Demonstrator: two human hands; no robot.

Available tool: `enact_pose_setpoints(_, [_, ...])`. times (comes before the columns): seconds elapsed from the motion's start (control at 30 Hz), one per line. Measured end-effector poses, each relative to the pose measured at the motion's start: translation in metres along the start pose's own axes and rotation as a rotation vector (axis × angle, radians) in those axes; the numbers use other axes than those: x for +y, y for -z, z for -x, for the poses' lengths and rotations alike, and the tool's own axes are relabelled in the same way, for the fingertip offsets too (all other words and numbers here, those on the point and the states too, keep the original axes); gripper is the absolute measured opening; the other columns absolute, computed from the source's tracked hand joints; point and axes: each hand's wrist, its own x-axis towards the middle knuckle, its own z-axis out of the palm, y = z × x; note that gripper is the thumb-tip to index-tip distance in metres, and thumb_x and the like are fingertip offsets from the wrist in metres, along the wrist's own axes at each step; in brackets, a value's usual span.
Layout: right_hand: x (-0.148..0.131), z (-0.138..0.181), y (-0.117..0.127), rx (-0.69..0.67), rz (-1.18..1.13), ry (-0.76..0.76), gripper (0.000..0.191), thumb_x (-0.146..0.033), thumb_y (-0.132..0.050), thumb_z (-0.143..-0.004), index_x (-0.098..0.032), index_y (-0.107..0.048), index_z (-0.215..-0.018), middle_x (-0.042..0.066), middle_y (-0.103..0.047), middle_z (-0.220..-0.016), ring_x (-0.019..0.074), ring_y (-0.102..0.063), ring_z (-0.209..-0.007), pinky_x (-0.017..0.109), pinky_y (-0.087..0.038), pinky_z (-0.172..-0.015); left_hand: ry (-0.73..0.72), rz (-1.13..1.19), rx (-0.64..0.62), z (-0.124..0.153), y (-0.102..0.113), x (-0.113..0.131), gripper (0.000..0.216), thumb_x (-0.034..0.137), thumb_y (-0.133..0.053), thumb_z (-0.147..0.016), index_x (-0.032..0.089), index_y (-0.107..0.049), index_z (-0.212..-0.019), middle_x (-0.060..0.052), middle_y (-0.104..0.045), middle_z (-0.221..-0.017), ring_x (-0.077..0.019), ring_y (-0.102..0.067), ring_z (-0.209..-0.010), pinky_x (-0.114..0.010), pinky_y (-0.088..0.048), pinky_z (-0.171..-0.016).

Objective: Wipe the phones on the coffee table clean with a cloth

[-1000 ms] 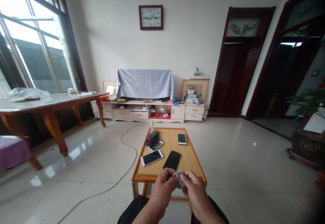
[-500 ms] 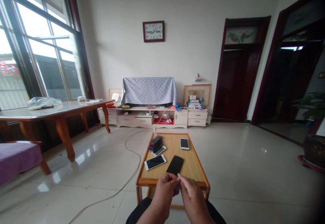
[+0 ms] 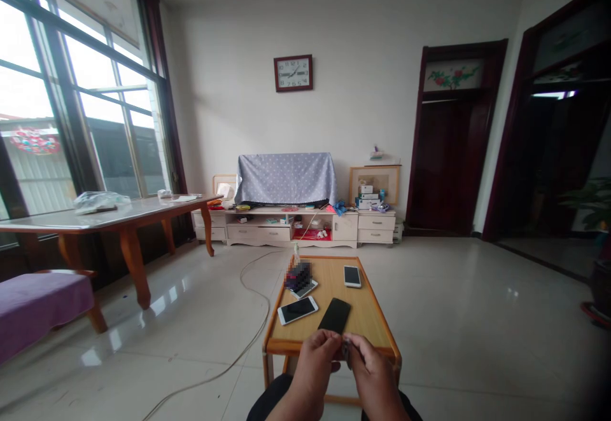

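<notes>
My left hand [image 3: 316, 358] and my right hand [image 3: 375, 365] meet at the near edge of the small wooden table [image 3: 367, 319], fingertips pinched together. Between them is a small greyish thing [image 3: 346, 348], mostly covered by the fingers; its kind cannot be made out. Just beyond my fingertips a black phone [image 3: 336, 315] lies on the tabletop. To its left is a white phone with a dark screen [image 3: 298, 310]. Another white phone [image 3: 352, 276] lies farther back on the right. A blurred dark item [image 3: 298, 276] rests on a light-coloured phone [image 3: 304, 289] at the back left.
A pale cable [image 3: 248, 346] runs over the tiled floor on the left. Beyond it stand a long wooden table [image 3: 128, 217] and a bench with a purple cover [image 3: 45, 303]. A low white cabinet [image 3: 260, 233] lines the far wall, with a cloth-covered shape [image 3: 286, 178] on top.
The whole view has tilted slightly up and shifted left. My fingers have moved apart a little, and more of the small greyish thing shows by my right hand.
</notes>
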Motion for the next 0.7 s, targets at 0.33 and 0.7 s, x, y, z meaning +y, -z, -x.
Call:
enact_pose_setpoints(0.33, [-0.002, 0.007, -0.001, 0.104, 0.099, 0.274, 0.034, -0.044, -0.054, -0.100, -0.030, -0.075, -0.123, 0.010, -0.074, -0.123, 0.0279, -0.069, -0.116, 0.042, -0.056, -0.101, 0.116, 0.279, -0.180, 0.014, -0.004, -0.003, 0.040, 0.047, -0.085, -0.073, 0.015, -0.070, -0.091, -0.003, -0.067, -0.079, -0.0153, -0.064, -0.074, -0.031, -0.049, -0.076])
enact_pose_setpoints(0.7, [-0.020, 0.006, 0.002, 0.088, -0.404, -0.178, 0.052, -0.053, -0.063, -0.091, -0.023, -0.069, -0.133, 0.010, -0.071, -0.133, 0.0301, -0.068, -0.118, 0.036, -0.059, -0.088, 0.034, 0.321, -0.112, 0.001, 0.005, 0.002, 0.033, 0.029, -0.085, -0.072, 0.019, -0.068, -0.099, -0.003, -0.072, -0.096, -0.0142, -0.065, -0.088, -0.028, -0.048, -0.085])
